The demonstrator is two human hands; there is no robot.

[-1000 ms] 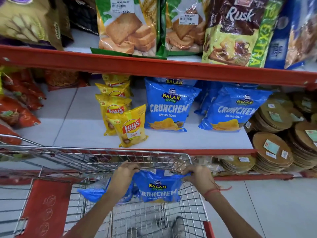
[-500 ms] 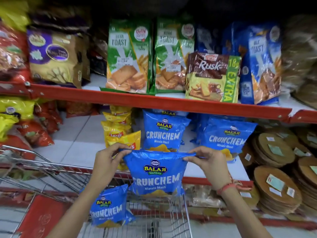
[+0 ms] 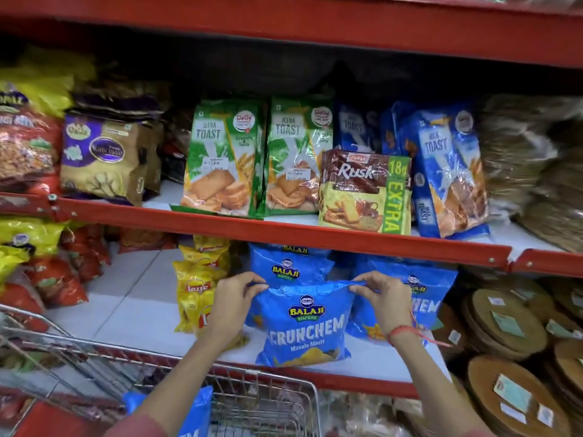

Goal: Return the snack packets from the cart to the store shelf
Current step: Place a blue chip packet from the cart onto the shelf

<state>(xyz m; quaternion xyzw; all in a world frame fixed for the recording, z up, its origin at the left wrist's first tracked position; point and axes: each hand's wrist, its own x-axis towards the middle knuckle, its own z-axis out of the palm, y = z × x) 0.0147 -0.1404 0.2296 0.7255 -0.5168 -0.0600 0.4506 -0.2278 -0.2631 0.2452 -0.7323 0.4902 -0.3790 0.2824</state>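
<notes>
Blue foil, puffed and crinkly, that's the Balaji Crunchem packet (image 3: 304, 326) pinched at both top corners; the left hand (image 3: 232, 305) has thumb and fingers closed on the top seam at one end, the right hand (image 3: 383, 302) does the same at the other, a red thread around that wrist. The packet stands upright on the front of the lower shelf (image 3: 126, 310), print facing the camera, long axis vertical, sealed top edge stretched level between the hands; its bottom seems to touch the white board, though I can't be sure it bears weight. It looks light and air-filled, soft-walled and slippery, with brittle wafers inside, so the flat crimped seam is the sensible hold, not the belly. Behind it, two more Crunchem packets (image 3: 288, 268) stand; just left, yellow Lay's packets (image 3: 197, 288). Down front, the wire cart (image 3: 262, 395) holds another blue packet (image 3: 192, 411), so the job likely isn't finished.
</notes>
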